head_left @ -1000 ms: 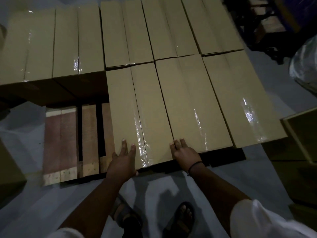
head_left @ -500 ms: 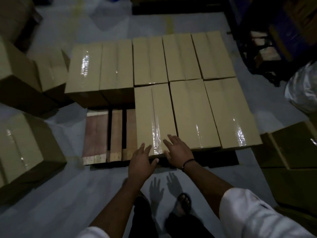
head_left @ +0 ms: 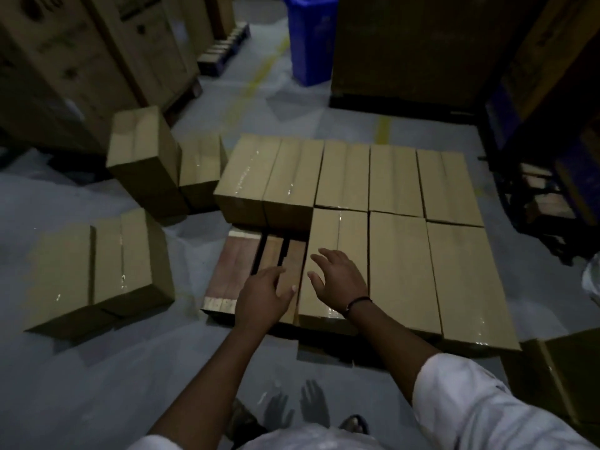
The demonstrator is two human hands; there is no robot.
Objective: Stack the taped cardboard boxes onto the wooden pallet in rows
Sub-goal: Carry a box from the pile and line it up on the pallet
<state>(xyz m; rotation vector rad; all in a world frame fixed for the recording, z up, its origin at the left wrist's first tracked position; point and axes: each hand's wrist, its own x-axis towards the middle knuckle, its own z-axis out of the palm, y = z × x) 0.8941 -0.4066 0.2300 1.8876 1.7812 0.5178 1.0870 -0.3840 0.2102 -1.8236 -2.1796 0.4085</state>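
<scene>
Both hands (head_left: 264,295) empty above pallet (head_left: 232,271); boxes (head_left: 399,264) stacked

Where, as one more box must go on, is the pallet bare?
Only at the near left corner: the bare pallet slats, bordered behind by the back-row boxes and on the right by the near-row box. The left hand hovers over this patch. The rest of the pallet top is crowded, fully covered.
</scene>
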